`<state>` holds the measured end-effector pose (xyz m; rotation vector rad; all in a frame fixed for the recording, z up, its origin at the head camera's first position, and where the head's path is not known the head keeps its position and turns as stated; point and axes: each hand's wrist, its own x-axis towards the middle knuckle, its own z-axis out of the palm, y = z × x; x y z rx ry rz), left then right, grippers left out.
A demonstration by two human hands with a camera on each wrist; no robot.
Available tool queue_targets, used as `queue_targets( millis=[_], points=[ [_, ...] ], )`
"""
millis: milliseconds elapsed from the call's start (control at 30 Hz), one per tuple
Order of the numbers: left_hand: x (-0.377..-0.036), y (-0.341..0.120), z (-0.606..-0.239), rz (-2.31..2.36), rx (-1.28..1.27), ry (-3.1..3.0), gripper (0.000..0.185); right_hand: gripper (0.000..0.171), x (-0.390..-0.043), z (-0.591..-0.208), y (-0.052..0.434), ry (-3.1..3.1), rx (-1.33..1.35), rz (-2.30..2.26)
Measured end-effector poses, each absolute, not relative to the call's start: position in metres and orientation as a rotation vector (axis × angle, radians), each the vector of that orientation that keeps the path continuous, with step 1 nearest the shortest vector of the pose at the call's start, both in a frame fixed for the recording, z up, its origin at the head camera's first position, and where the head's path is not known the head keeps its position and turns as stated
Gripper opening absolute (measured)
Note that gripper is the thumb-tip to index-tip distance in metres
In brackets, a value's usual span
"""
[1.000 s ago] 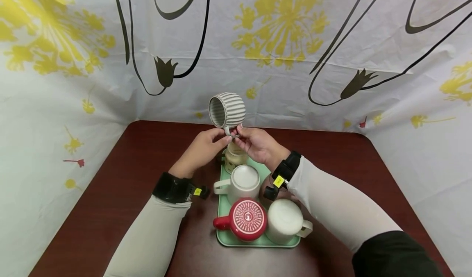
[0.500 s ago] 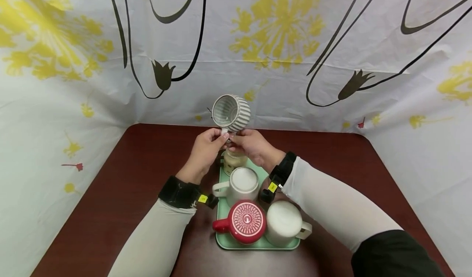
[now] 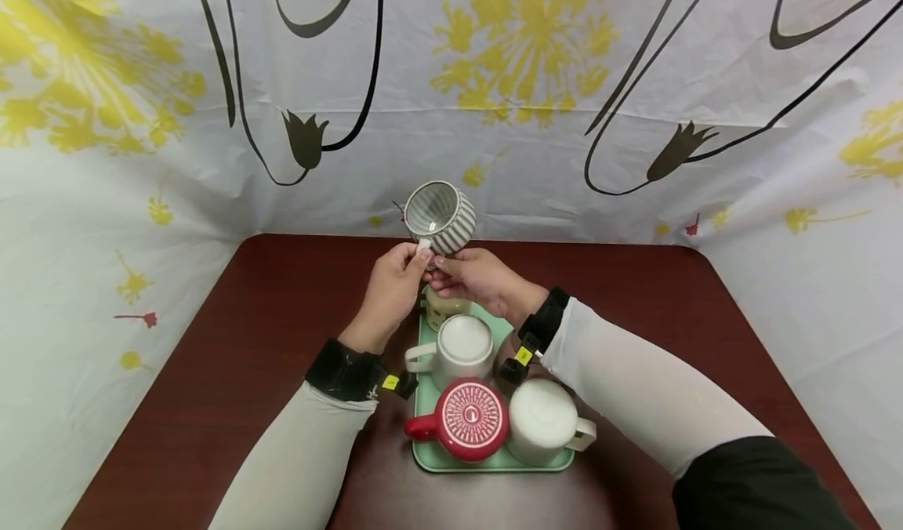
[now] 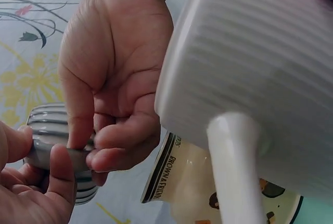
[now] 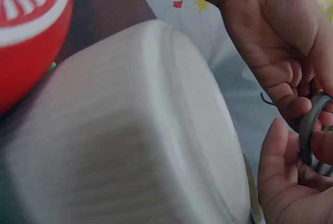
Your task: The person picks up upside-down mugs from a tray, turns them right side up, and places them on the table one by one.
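Note:
A grey-and-white ribbed mug (image 3: 457,228) is held up over the far end of the tray, tilted with its mouth facing up and left towards the head camera. My left hand (image 3: 389,288) pinches its handle from the left, thumb on top. From the other side my right hand (image 3: 487,281) pinches the same handle with thumb and fingers. The handle (image 5: 309,130) shows as a grey curved band between both hands in the right wrist view. In the left wrist view, fingers partly hide the mug's ribbed body (image 4: 48,122).
On a green tray (image 3: 432,461) stand upside-down mugs: a red one (image 3: 473,419), a white one (image 3: 543,420), another white one (image 3: 464,342) behind, and a cream "Brown & Friends" mug (image 3: 444,310) at the far end. The dark table (image 3: 282,357) meets a patterned curtain (image 3: 536,185).
The ribbed mug has turned so that its mouth shows more to the head camera. My left hand has shifted slightly; both hands keep pinching the handle.

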<state>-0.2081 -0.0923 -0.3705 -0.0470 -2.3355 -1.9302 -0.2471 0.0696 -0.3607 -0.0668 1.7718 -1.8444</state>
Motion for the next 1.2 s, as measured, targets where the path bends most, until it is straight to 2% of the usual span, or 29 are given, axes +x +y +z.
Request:
queue_targets(
  millis=[233, 367, 500, 733, 967, 1200],
  points=[
    [-0.211, -0.104, -0.366, -1.795, 0.016, -2.381, 0.025, 0.033, -0.240, -0.336, 0.090, 2.143, -0.335, -1.495],
    [-0.217, -0.117, -0.368, -1.737, 0.075, -2.383, 0.028, 0.032, -0.239, -0.317, 0.115, 2.427, -0.534, -1.250],
    [-0.222, -0.131, -0.377, -1.715, 0.145, -2.398, 0.029, 0.034, -0.241, -0.314, 0.147, 2.678, -0.620, -1.049],
    [-0.228, -0.151, -0.393, -1.727, 0.259, -2.429, 0.034, 0.055, -0.240, -0.346, 0.204, 3.022, -0.639, -0.629],
    [-0.239, -0.164, -0.414, -1.818, 0.367, -2.440, 0.037, 0.076, -0.242, -0.383, 0.239, 3.143, -0.600, -0.359],
    [-0.247, -0.173, -0.434, -1.900, 0.472, -2.433, 0.036, 0.084, -0.245, -0.409, 0.256, 3.205, -0.594, -0.320]
  ],
)
